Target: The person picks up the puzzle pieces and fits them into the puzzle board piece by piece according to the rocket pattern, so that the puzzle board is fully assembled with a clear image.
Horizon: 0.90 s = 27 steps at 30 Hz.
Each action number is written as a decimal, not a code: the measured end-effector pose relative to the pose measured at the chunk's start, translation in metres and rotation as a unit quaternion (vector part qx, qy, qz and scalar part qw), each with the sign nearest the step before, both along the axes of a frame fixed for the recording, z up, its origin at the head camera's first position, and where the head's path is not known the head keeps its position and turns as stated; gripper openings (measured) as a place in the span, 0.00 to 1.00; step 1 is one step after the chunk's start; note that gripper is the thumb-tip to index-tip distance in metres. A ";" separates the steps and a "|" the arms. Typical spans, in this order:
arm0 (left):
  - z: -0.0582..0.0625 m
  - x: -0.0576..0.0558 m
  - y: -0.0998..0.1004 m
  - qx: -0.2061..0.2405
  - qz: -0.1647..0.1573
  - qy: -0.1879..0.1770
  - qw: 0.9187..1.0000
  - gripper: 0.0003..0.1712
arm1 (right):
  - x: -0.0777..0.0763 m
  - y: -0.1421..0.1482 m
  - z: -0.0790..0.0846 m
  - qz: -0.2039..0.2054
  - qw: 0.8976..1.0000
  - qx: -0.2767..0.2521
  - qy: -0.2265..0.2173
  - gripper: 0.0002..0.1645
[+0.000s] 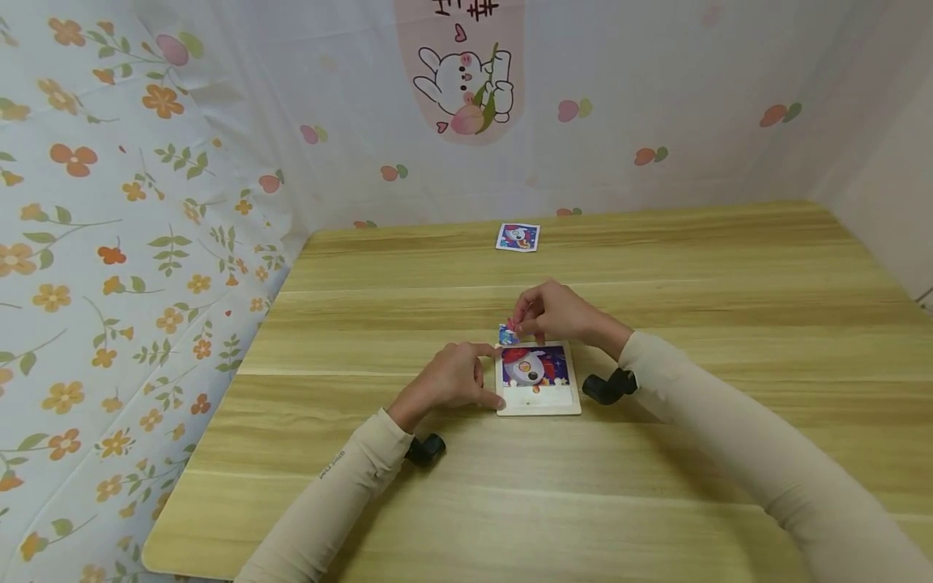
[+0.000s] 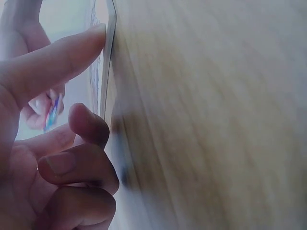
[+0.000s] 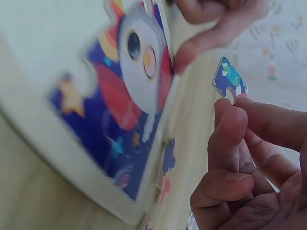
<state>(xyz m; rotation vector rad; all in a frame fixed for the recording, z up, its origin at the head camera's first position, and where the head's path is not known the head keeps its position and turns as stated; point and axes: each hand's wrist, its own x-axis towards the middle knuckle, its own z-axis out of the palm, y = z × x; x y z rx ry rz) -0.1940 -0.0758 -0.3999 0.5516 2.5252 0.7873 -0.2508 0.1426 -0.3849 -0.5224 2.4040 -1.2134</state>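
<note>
A square jigsaw tray (image 1: 539,410) with a pale rim lies on the table; joined pieces showing a white bird-like character (image 3: 139,62) fill its upper part, and its lower strip is bare white. My right hand (image 1: 554,312) pinches a blue jigsaw piece (image 3: 228,76) between thumb and fingertips, just above the tray's top left corner. At the tray's left side, my left hand (image 1: 455,376) touches the edge with thumb and index finger spread apart. Its other fingers are curled in the left wrist view. Another loose jigsaw piece (image 3: 166,167) lies beside the tray's rim in the right wrist view.
A small picture card (image 1: 518,237) with a similar character lies near the table's back edge. The wooden table (image 1: 656,275) meets a printed white curtain (image 1: 619,105) behind and a floral cloth (image 1: 131,267) at left. Dark wrist cameras (image 1: 608,386) hang below both wrists.
</note>
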 end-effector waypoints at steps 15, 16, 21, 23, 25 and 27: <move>0.000 0.000 0.000 -0.002 0.000 -0.001 1.000 0.43 | 0.032 0.010 -0.007 0.020 0.999 -0.019 -0.017 0.13; 0.000 0.000 0.000 -0.002 0.000 -0.002 1.000 0.44 | 0.033 0.011 -0.008 0.021 0.999 -0.020 -0.019 0.13; 0.000 0.000 0.000 -0.002 -0.001 -0.002 1.000 0.44 | 0.038 0.011 -0.010 0.024 0.999 -0.021 -0.020 0.11; 0.000 -0.001 0.001 -0.002 -0.003 0.000 1.000 0.44 | 0.040 0.011 -0.011 0.024 0.999 -0.023 -0.023 0.09; 0.000 -0.001 0.001 -0.002 -0.003 0.001 1.000 0.44 | 0.044 0.009 -0.012 0.025 0.999 -0.026 -0.033 0.09; 0.001 -0.001 0.001 -0.003 -0.003 0.002 1.000 0.44 | 0.047 0.008 -0.012 0.027 0.998 -0.028 -0.040 0.09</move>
